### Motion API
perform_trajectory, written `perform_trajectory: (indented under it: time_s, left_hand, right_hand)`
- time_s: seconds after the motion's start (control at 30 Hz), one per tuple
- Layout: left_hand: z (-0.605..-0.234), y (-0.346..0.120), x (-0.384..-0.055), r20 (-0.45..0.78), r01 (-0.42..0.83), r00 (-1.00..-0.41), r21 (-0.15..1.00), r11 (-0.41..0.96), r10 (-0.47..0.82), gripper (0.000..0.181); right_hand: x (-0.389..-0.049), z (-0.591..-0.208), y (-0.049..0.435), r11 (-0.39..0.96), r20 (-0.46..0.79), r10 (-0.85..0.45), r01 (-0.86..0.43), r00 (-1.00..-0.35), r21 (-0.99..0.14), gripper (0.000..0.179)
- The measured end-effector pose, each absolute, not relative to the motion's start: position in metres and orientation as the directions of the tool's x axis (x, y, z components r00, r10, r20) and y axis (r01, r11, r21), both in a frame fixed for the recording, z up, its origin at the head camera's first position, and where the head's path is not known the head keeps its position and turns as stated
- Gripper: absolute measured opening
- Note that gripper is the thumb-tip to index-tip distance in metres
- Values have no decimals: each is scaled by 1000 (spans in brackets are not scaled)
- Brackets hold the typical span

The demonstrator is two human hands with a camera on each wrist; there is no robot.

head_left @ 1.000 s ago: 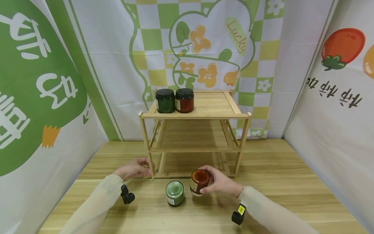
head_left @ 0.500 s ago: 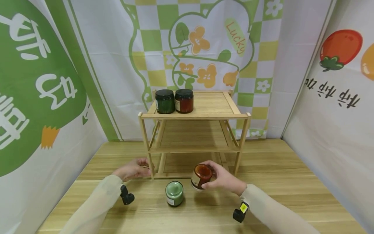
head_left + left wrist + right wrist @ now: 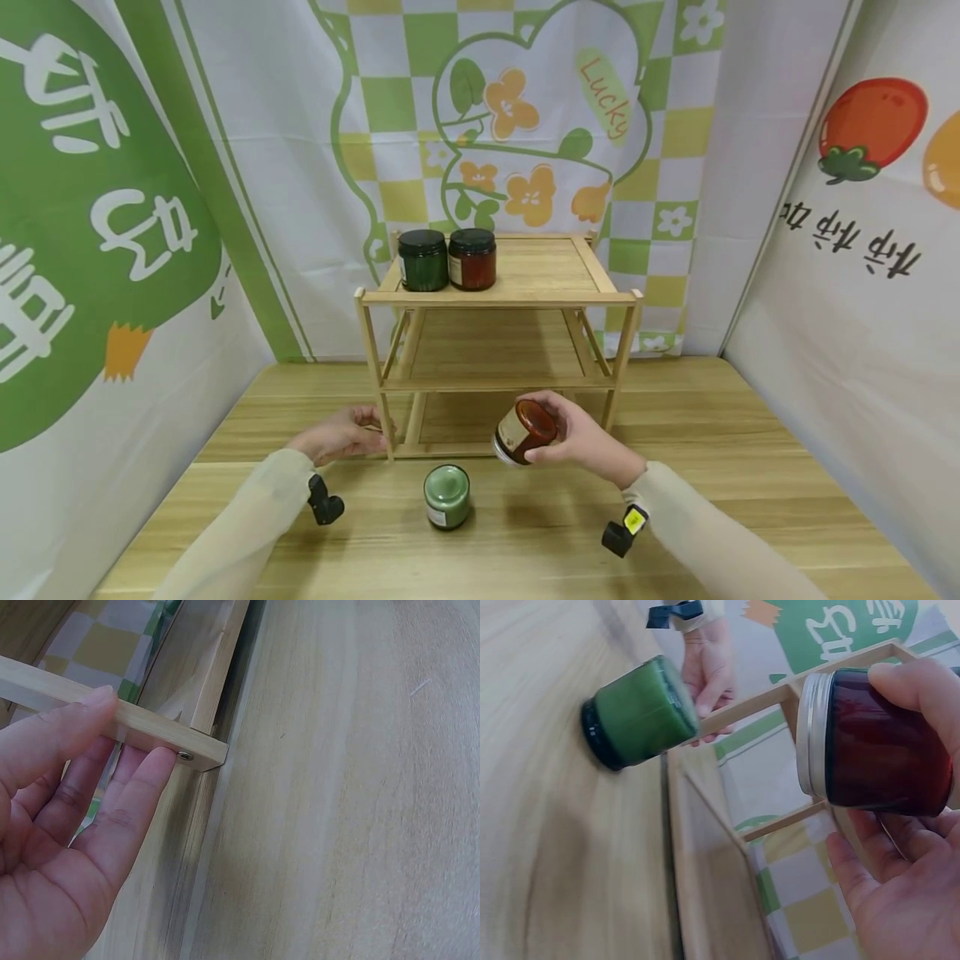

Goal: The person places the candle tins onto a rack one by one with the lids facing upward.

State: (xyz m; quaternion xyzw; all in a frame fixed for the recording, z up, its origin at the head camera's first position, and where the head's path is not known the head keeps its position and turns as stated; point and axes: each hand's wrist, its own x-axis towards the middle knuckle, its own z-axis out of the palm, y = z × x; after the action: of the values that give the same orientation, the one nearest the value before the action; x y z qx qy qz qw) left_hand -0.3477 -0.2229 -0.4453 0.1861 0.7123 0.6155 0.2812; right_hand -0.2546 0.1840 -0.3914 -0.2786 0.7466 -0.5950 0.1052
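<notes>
My right hand (image 3: pixel 581 437) grips a reddish-brown glass jar (image 3: pixel 527 431) with a pale label, tilted, its base toward the upper right. The right wrist view shows the jar's silver lid (image 3: pixel 814 735) at the end away from the palm. It is raised above the table, in front of the wooden rack's bottom tier. My left hand (image 3: pixel 343 435) pinches the front left leg (image 3: pixel 142 724) of the wooden rack (image 3: pixel 495 383) near its foot. A green jar (image 3: pixel 447 497) stands upside down on the table, black lid underneath, between the two hands.
On the rack's top shelf (image 3: pixel 551 262), a dark green jar (image 3: pixel 424 261) and a reddish-brown jar (image 3: pixel 472 260), both black-lidded, stand side by side at the left. Printed cloth (image 3: pixel 682 150) hangs behind and along both sides of the wood-grain table (image 3: pixel 697 467).
My right hand has lifted the reddish-brown jar up and toward the rack, tipping it further so its base leans right. My left hand and the green jar have stayed put.
</notes>
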Motion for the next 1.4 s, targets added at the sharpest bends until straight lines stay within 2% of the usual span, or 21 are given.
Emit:
perform_trajectory:
  time_s: [0.3,0.57,0.77,1.03,1.4]
  left_hand:
    - [-446,-222,-349,-184,-89,-775,979,184,605,21]
    - [-444,-221,-347,-184,-85,-775,978,189,605,21]
    - [-443,-221,-347,-193,-96,-778,977,191,598,22]
    - [-441,-221,-346,-189,-92,-782,978,189,595,23]
    - [-441,-222,-346,-186,-86,-772,978,189,608,22]
  right_hand:
    - [-255,-372,187,106,241,-522,-343,-818,-933,74]
    - [-256,-353,187,47,256,-509,-324,-822,-945,78]
    - [-255,-338,184,11,320,-494,-373,-808,-928,74]
    - [-253,-322,180,-70,361,-474,-374,-803,-925,72]
    - [-253,-306,177,-75,390,-449,-402,-804,-913,70]
